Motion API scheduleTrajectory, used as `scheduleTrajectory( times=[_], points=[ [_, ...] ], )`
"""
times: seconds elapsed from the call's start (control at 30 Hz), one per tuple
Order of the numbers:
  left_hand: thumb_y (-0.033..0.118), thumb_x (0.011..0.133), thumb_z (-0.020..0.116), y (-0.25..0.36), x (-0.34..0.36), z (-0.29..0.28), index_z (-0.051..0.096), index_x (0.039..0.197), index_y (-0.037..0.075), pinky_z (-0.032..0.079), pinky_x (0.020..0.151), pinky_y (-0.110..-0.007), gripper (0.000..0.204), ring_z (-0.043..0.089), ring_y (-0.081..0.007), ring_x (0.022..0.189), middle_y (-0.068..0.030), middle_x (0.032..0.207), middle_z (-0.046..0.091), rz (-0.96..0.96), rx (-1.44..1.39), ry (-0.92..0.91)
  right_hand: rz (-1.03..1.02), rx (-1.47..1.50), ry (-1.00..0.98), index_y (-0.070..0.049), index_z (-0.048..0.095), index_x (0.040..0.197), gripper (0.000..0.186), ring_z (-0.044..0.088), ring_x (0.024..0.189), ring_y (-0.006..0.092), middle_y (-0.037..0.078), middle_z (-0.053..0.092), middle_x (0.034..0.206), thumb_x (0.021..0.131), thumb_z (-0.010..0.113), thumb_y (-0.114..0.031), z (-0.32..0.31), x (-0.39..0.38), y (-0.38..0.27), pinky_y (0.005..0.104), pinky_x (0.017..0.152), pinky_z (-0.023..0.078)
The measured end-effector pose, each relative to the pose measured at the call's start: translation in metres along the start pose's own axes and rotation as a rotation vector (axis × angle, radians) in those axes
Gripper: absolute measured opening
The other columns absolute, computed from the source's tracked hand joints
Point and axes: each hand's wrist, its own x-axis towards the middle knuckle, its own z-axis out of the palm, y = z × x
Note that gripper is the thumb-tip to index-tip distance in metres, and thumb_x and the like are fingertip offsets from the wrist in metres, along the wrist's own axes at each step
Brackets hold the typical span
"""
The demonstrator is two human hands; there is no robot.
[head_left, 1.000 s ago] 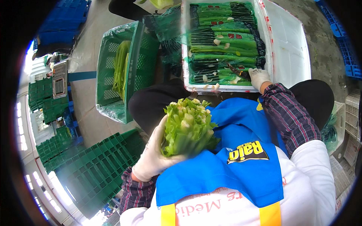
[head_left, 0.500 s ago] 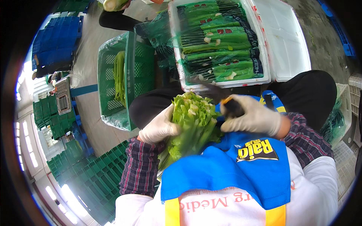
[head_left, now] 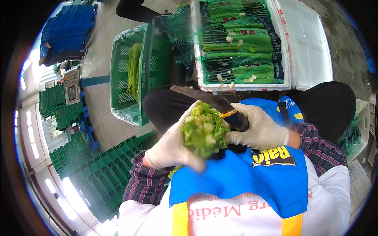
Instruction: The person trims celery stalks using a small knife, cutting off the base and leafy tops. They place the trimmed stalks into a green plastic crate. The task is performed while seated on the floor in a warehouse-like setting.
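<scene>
A leafy bunch of celery is gripped by my left hand, which wears a white glove and wraps round its left side. Its pale cut ends and frilly leaves point up toward me. My gloved right hand is closed round the dark handle of a knife. The broad, stained blade reaches left across the far side of the bunch, close above my left fingertips. The fingers of my right hand also lie near the right edge of the celery. The lower stalks are hidden below the bunch's top.
Ahead, a white foam box holds several wrapped bundles of green stalks, with its lid at the right. A green crate lined with plastic holds loose stalks. Green pallets lie at left; white crates stand at right.
The celery has tipped so that its cut ends face up toward me. The knife has swung left over the far side of the bunch. My view has shifted slightly.
</scene>
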Motion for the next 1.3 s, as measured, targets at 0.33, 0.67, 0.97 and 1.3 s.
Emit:
scheduleTrajectory(
  times=[0.33,0.67,0.97,1.3],
  points=[
    [0.004,0.081,0.084,0.004,0.014,0.005,0.045,0.154,-0.005,0.047,0.117,-0.038,0.083,0.062,-0.0211,0.134,-0.0146,0.147,0.063,0.051,0.125,0.06,-0.03,-0.316,-0.114,-0.006,0.068,0.111,0.03,0.07,0.085,0.0248,0.011,0.071,0.095,0.087,0.083,-0.018,-0.027,-0.01,0.001,0.0365,0.076,0.054],
    [0.006,0.076,0.094,0.013,0.021,0.001,0.043,0.155,-0.005,0.049,0.119,-0.042,0.094,0.062,-0.026,0.136,-0.0185,0.15,0.061,0.03,-0.089,0.107,-0.361,-0.887,-0.089,-0.011,0.069,0.11,0.034,0.071,0.1,0.0338,0.01,0.072,0.106,0.078,0.08,-0.01,-0.047,-0.011,0.027,0.0452,0.086,0.056],
    [0.004,0.081,0.091,0.017,0.021,0.0,0.044,0.153,-0.006,0.051,0.117,-0.04,0.086,0.064,-0.0235,0.134,-0.0175,0.149,0.062,0.047,-0.034,0.109,-0.314,-0.923,-0.132,-0.011,0.067,0.114,0.037,0.071,0.1,0.0337,0.009,0.07,0.107,0.08,0.082,-0.013,-0.044,-0.003,0.026,0.0463,0.085,0.056],
    [0.008,0.085,0.089,0.01,0.018,-0.008,0.046,0.152,-0.006,0.05,0.117,-0.039,0.081,0.064,-0.0227,0.134,-0.016,0.148,0.064,0.026,0.177,0.127,-0.279,-0.89,-0.13,-0.011,0.066,0.111,0.031,0.07,0.098,0.0344,0.011,0.068,0.103,0.082,0.079,-0.012,-0.042,-0.004,0.027,0.0459,0.084,0.056]
  ],
)
